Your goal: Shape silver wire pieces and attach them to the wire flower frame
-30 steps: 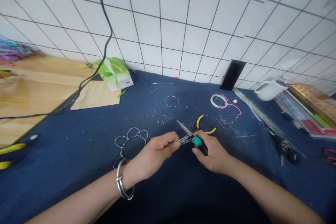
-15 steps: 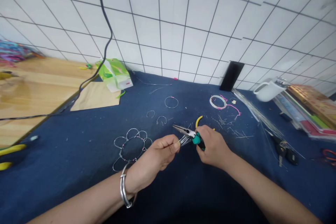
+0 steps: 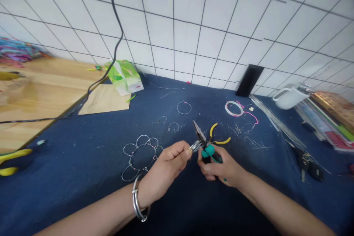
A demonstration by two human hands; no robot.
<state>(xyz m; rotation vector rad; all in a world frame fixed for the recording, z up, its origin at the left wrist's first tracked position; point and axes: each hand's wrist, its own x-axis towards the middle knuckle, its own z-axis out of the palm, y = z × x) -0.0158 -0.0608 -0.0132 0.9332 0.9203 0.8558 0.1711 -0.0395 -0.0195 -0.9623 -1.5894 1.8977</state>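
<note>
- wires [image 3: 195, 146], a short silvery bunch, sit between the two hands, above the blue cloth [image 3: 88, 147].
- left hand [image 3: 171, 162] pinches the bunch, thumb pressed over the bent forefinger, only the far ends poking out.
- right hand [image 3: 225, 166] is wrapped around the teal and black handles of the pliers [image 3: 208, 150]; the nose points up and away, and the wires reach the tool close to its pivot. whether the jaws bite on them, i cannot tell.
- bunch looks light, thin and springy; smooth metal like that would probably slide and fan out under a loose pinch, so a firm, flat hold near the ends seems best. bending is a likelier harm than breaking.
- pliers look rigid and heavier, best held by the grips, well back from the nose.
- flower-shaped wire frame [image 3: 143, 145] lies beside the left hand, probably easy to bend; its outer loops look weakest, so the inner ring would be safer to lift by.
</note>
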